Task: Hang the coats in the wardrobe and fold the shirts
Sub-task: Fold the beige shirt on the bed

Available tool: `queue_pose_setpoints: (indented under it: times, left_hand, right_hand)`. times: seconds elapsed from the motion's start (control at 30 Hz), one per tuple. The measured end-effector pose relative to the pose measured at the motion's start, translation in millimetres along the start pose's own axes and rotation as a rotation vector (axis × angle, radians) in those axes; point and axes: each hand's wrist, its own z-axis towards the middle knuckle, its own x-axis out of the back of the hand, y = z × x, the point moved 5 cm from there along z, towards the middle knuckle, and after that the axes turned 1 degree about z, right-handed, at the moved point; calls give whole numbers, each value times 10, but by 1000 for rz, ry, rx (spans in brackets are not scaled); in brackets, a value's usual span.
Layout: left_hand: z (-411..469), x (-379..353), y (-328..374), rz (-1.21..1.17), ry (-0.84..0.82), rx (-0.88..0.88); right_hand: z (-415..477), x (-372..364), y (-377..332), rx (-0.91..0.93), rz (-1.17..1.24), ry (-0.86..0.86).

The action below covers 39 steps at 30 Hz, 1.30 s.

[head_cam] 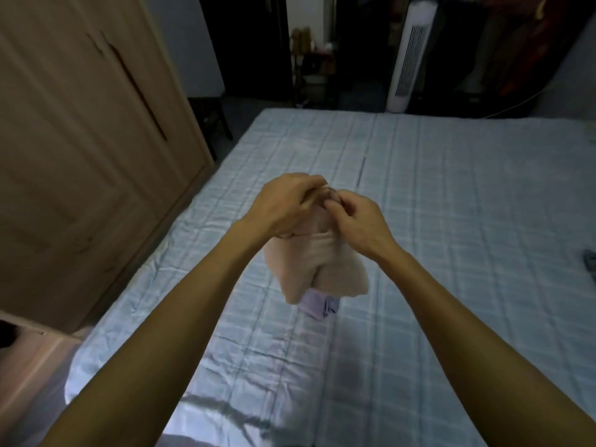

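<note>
A small pale pink garment (317, 269) hangs in the air above the bed (435, 221). My left hand (283, 204) and my right hand (358, 217) sit close together at its top edge, each pinching the fabric with curled fingers. The cloth droops below both hands in loose folds. Under its lower edge a folded lilac garment (319, 304) lies on the bed, partly hidden by the pink one.
A wooden wardrobe (80, 140) with shut doors stands at the left, close to the bed's side. Beyond the bed's far end are a white tower fan (409, 56) and a dark doorway. A dark item (590, 258) lies at the bed's right edge.
</note>
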Motion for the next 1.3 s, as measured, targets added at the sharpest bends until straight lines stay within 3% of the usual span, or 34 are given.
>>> queue_pose_setpoints:
  times: [0.2, 0.43, 0.6, 0.7, 0.8, 0.97, 1.17, 1.3]
  left_hand:
    - [98, 213, 229, -99, 64, 51]
    - [270, 86, 182, -163, -236, 182]
    - [504, 183, 304, -185, -73, 73]
    - [620, 274, 332, -21, 9, -2]
    - [691, 234, 299, 144, -4, -88]
    - [722, 35, 188, 118, -75, -69]
    - [907, 214, 279, -374, 164, 25]
    - [1044, 331, 545, -582, 66, 7]
  right_hand:
    - [65, 493, -314, 36, -67, 264]
    - [75, 949, -561, 71, -116, 435]
    - [42, 1292, -464, -27, -101, 622]
    - [-18, 1435, -408, -93, -102, 729]
    - [-74, 1505, -423, -112, -118, 824]
    - [-42, 1572, -392, -121, -160, 846]
    - [-49, 1696, -369, -131, -152, 882]
    - [-55, 1743, -285, -185, -177, 863]
